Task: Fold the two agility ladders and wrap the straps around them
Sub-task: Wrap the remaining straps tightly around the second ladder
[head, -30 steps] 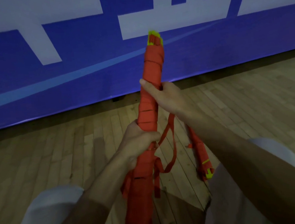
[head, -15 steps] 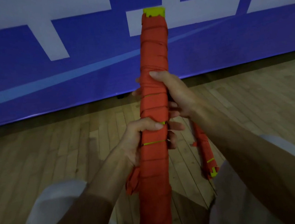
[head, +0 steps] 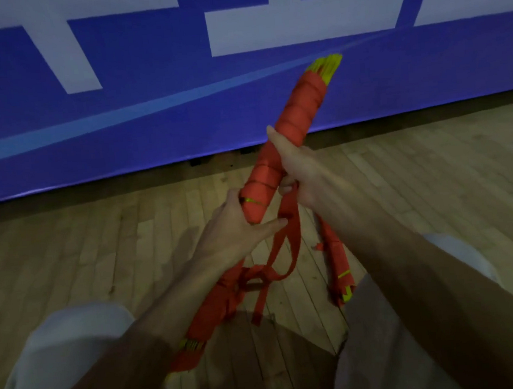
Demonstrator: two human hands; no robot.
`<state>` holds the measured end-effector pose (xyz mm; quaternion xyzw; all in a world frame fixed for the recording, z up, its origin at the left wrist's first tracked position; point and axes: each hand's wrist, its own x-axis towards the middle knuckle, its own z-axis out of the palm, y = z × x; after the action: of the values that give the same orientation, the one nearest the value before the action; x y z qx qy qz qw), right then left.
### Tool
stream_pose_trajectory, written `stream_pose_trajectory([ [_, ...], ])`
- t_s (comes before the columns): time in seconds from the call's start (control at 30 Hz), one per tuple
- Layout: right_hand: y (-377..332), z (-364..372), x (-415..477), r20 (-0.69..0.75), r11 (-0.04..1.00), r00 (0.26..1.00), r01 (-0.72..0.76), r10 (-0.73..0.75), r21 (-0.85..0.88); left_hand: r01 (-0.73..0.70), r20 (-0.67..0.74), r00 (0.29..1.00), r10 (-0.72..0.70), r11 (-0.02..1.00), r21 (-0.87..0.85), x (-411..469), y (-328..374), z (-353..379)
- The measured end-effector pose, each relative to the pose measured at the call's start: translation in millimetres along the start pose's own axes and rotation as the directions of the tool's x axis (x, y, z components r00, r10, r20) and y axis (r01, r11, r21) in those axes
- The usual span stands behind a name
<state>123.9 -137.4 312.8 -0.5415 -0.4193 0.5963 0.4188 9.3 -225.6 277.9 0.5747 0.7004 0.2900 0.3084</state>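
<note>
A folded agility ladder [head: 299, 110], yellow rungs bundled and wound in red strap, slants from lower left up to the right in front of me. My left hand [head: 239, 230] grips the bundle at its middle, thumb stretched to the right. My right hand [head: 301, 168] holds it just above, fingers curled round the far side and onto the strap. A loose red strap [head: 287, 247] hangs in a loop below my hands. The second ladder [head: 339, 264], also wrapped in red, lies on the floor under my right forearm.
I sit on a wooden floor [head: 84, 256] with my knees [head: 69, 334] in light trousers on either side. A blue banner wall [head: 147, 95] with white shapes stands close ahead.
The bundle has tilted from upright to slanting up to the right. A length of strap now hangs loose in a loop below my hands.
</note>
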Motion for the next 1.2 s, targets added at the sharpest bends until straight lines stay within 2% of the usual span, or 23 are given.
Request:
stream_pose_trajectory([
  [0.1, 0.0, -0.7, -0.5, 0.035, 0.997, 0.999, 0.003, -0.001, -0.083, 0.018, -0.016, 1.000, -0.017, 1.000, 0.017, 4.7, -3.3, 1.7],
  [0.2, -1.5, -1.1, -0.2, 0.030, 0.949, 0.981, 0.192, -0.190, -0.249, 0.008, -0.019, 1.000, -0.010, 0.993, -0.116, 9.9, -3.2, -3.9],
  [0.3, -8.6, -1.5, -5.4, 0.042, 0.754, 0.888, 0.413, -0.458, -0.510, 0.046, 0.068, 0.998, -0.018, 0.894, -0.445, 11.0, -0.5, -14.2],
  [0.37, -13.7, -3.5, -3.9, 0.054, 0.652, 0.813, 0.503, -0.580, -0.568, 0.065, 0.166, 0.985, 0.043, 0.801, -0.595, 7.7, 1.9, -23.9],
  [0.43, -17.7, -3.6, -3.5, 0.051, 0.585, 0.752, 0.551, -0.657, -0.595, 0.091, 0.287, 0.944, 0.161, 0.711, -0.697, 3.2, 4.6, -33.2],
  [0.47, -17.9, -2.3, -3.6, 0.067, 0.594, 0.743, 0.584, -0.666, -0.553, 0.123, 0.349, 0.911, 0.219, 0.664, -0.738, 1.7, 4.7, -35.8],
  [0.53, -16.8, 4.8, -5.6, 0.115, 0.747, 0.795, 0.601, -0.596, -0.285, 0.220, 0.449, 0.844, 0.294, 0.574, -0.789, -1.0, 2.6, -37.4],
  [0.6, -15.4, 11.0, -7.5, 0.186, 0.897, 0.882, 0.441, -0.434, -0.001, 0.310, 0.508, 0.801, 0.319, 0.505, -0.806, -3.4, -0.5, -32.0],
  [0.63, -14.2, 13.6, -7.3, 0.213, 0.934, 0.910, 0.352, -0.355, 0.054, 0.339, 0.520, 0.793, 0.317, 0.481, -0.809, -4.2, -1.5, -28.7],
  [0.73, -11.4, 13.9, -6.0, 0.186, 0.976, 0.959, 0.208, -0.216, 0.063, 0.398, 0.534, 0.805, 0.260, 0.431, -0.810, -7.7, 0.9, -20.5],
  [0.83, -13.4, 9.0, -5.9, 0.142, 0.976, 0.970, 0.178, -0.196, 0.128, 0.407, 0.552, 0.826, 0.116, 0.553, -0.726, -10.7, 11.6, -21.1],
  [0.9, -12.5, 7.4, -4.4, 0.102, 0.969, 0.971, 0.198, -0.214, 0.147, 0.325, 0.443, 0.896, 0.039, 0.622, -0.712, -9.4, 14.9, -18.3],
  [0.97, -9.0, 8.7, -0.4, 0.022, 0.961, 0.972, 0.229, -0.235, 0.156, 0.206, 0.256, 0.966, -0.042, 0.727, -0.656, -6.6, 13.1, -14.7],
  [1.03, -3.0, 11.0, 1.5, -0.066, 0.958, 0.968, 0.250, -0.243, 0.140, 0.121, 0.098, 0.992, -0.083, 0.860, -0.496, -2.3, 8.8, -12.7],
  [1.1, 4.4, 11.9, 4.0, -0.121, 0.967, 0.967, 0.235, -0.223, 0.101, 0.081, 0.051, 0.996, -0.070, 0.966, -0.246, 0.0, 5.7, -10.0],
  [1.17, 13.1, 12.6, 4.9, -0.114, 0.984, 0.978, 0.179, -0.175, 0.025, 0.058, 0.018, 0.998, -0.059, 0.997, 0.050, 3.0, -0.7, -4.8],
  [1.2, 16.3, 11.7, 7.0, -0.087, 0.987, 0.983, 0.157, -0.159, -0.030, 0.064, 0.005, 0.998, -0.065, 0.991, 0.117, 4.4, -2.5, -3.0],
])
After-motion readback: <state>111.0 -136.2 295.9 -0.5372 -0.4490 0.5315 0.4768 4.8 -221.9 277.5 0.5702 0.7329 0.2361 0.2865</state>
